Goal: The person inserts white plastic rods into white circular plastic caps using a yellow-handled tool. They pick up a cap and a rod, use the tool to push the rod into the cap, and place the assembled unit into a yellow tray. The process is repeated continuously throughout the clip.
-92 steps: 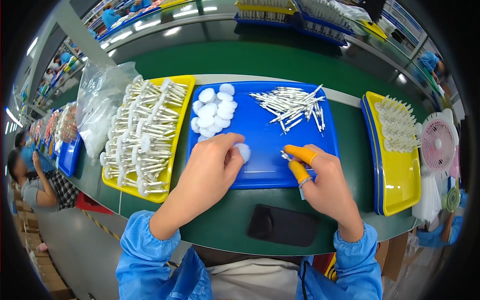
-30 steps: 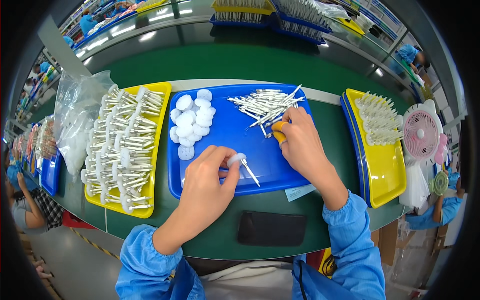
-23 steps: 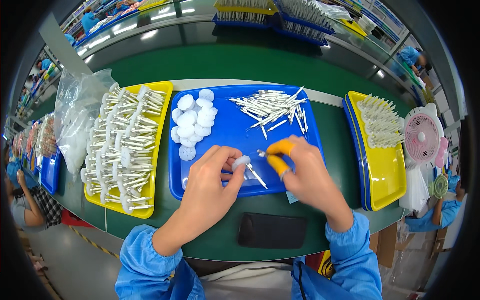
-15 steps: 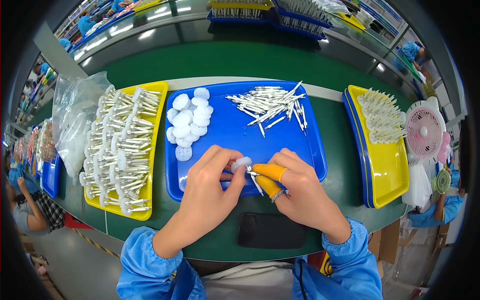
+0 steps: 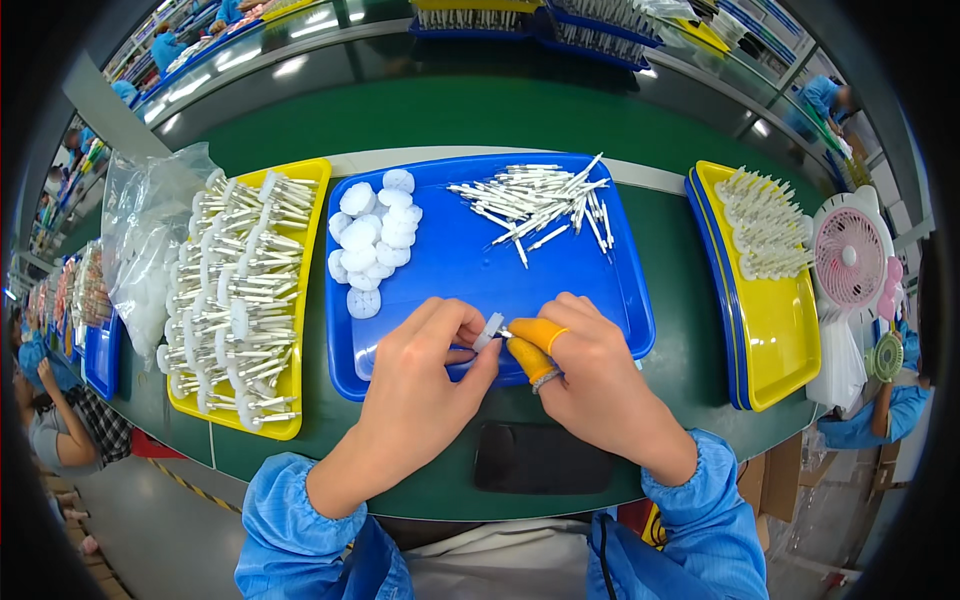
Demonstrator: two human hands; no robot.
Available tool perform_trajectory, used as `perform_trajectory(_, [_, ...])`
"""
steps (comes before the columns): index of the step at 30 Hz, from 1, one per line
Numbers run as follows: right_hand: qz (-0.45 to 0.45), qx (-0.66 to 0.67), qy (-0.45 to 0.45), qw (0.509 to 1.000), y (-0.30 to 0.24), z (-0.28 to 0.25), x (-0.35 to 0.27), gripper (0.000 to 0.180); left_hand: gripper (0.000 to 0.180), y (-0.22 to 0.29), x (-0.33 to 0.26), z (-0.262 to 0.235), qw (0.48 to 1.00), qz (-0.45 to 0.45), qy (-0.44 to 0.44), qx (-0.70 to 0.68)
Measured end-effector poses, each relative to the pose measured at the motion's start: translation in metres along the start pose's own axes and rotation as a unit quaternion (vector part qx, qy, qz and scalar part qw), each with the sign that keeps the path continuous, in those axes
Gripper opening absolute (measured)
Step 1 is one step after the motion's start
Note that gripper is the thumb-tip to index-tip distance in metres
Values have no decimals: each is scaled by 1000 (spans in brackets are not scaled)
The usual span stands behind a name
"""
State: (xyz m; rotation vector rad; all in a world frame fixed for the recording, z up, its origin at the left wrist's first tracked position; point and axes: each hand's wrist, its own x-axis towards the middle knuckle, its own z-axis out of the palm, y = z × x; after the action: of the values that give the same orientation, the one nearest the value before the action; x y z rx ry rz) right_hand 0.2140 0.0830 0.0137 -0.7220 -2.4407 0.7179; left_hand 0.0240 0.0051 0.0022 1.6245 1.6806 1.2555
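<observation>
Over the near edge of a blue tray (image 5: 440,275), my left hand (image 5: 415,385) pinches a small white plastic disc (image 5: 489,330), tilted on its edge. My right hand (image 5: 610,390), with yellow finger cots on thumb and forefinger and a ring, is closed on a thin white rod whose metallic end (image 5: 504,333) meets the disc's side. Most of that rod is hidden by the fingers. In the tray, loose white discs (image 5: 362,236) are heaped at the far left, and a pile of thin white rods (image 5: 540,200) lies at the far right.
To the left, a yellow tray (image 5: 290,395) carries discs bristling with rods, beside a clear plastic bag (image 5: 150,240). At right are stacked trays (image 5: 780,345) with similar pieces and a pink fan (image 5: 850,250). A black phone-like slab (image 5: 540,460) lies near me.
The disc has turned more on edge, and my right fingertips have closed in toward it. The rod that stuck out below my right fingers is now mostly hidden.
</observation>
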Motion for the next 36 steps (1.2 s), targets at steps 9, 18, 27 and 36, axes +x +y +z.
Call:
perform_trajectory(9, [-3, 32, 50, 998, -8, 11, -6, 24, 17, 1, -3, -2, 999, 26, 6, 36])
perform_trajectory(18, [30, 56, 69, 996, -11, 26, -5, 23, 15, 0, -10, 0, 999, -18, -17, 42])
perform_trajectory(27, [56, -240, 83, 966, 71, 5, 41, 21, 13, -13, 2, -7, 998, -12, 43, 33])
perform_trajectory(36, [51, -23, 32, 998, 19, -6, 16, 31, 13, -2, 2, -13, 993, -91, 18, -69])
